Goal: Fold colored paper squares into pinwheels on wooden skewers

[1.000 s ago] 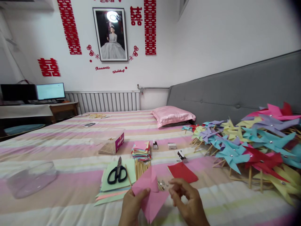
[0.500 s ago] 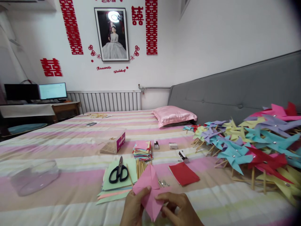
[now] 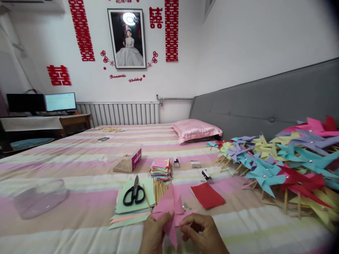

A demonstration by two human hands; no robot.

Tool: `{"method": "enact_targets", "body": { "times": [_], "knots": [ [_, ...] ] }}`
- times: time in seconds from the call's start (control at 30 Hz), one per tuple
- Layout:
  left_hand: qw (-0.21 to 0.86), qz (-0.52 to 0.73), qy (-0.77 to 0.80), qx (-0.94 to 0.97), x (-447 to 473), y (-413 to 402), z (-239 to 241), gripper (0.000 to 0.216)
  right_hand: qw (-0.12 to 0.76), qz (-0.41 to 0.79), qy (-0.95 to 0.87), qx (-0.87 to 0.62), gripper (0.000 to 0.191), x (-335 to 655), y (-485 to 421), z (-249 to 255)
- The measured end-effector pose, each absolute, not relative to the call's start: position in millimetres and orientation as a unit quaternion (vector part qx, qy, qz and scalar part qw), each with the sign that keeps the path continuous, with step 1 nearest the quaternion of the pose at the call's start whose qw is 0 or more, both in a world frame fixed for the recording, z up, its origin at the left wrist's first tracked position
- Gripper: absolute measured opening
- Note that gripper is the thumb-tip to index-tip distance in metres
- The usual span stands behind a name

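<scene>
Pink paper, a single cut and creased sheet [image 3: 165, 204], held low over the striped bedspread [image 3: 87, 236], between the two hands and near the viewer. Left hand [image 3: 154, 231]: fingers clamped on the sheet, thumb on top, the rest tucked beneath. Right hand [image 3: 202, 231]: thumb and forefinger close together at the sheet's right-hand flap; cannot tell whether they grip it or only touch it. Upper vane stands curled, lower point hangs down. Step in hand, by my reading: bending the cut corners inward to shape a pinwheel, flap by flap. Next move seems to call for a light pinch on the right flap, drawn to the centre without a hard crease, left thumb pinning what is gathered; a slack thumb could let the vanes spring open. Just beyond the sheet, small shiny metal pieces [image 3: 186, 207], probably fasteners. Behind it, a bundle of wooden sticks [image 3: 160, 190]; to its left, black-handled scissors [image 3: 134, 195] on pale green paper [image 3: 147, 183]. To the right, red paper [image 3: 208, 195], then a heap of finished pinwheels [image 3: 265, 175].
</scene>
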State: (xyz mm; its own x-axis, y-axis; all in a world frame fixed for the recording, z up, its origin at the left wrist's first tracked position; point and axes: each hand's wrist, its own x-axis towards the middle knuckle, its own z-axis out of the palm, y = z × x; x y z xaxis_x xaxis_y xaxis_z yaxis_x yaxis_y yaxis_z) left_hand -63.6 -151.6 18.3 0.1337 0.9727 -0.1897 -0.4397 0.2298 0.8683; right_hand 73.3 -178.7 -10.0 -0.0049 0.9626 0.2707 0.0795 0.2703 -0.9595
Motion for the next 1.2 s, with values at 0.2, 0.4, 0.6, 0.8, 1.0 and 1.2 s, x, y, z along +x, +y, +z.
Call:
{"method": "enact_targets", "body": {
  "times": [0.2, 0.4, 0.6, 0.8, 1.0, 1.2],
  "knots": [
    [0.665, 0.535, 0.391, 0.344, -59.1, -154.0, 21.8, 0.012, 0.578, 0.41, -0.536, -0.46, 0.026, 69.2, -178.9, -10.0],
    [0.666, 0.542, 0.384, 0.34, -56.2, -156.3, 24.6, 0.015, 0.59, 0.398, -0.511, -0.482, 0.03, 66.5, -178.9, -8.8],
    [0.661, 0.548, 0.382, 0.343, -56.2, -157.3, 23.5, 0.016, 0.595, 0.404, -0.489, -0.494, 0.032, 64.5, -178.9, -5.8],
    [0.652, 0.547, 0.389, 0.353, -55.1, -156.2, 22.2, 0.019, 0.594, 0.393, -0.483, -0.509, 0.033, 62.5, -177.6, -7.0],
    [0.63, 0.552, 0.402, 0.37, -55.6, -151.3, 12.7, 0.021, 0.592, 0.391, -0.479, -0.516, 0.033, 62.4, -176.0, -10.6],
    [0.619, 0.557, 0.409, 0.373, -56.8, -149.5, 6.4, 0.021, 0.592, 0.385, -0.499, -0.503, 0.033, 63.2, -173.9, -15.1]
  ]
}}
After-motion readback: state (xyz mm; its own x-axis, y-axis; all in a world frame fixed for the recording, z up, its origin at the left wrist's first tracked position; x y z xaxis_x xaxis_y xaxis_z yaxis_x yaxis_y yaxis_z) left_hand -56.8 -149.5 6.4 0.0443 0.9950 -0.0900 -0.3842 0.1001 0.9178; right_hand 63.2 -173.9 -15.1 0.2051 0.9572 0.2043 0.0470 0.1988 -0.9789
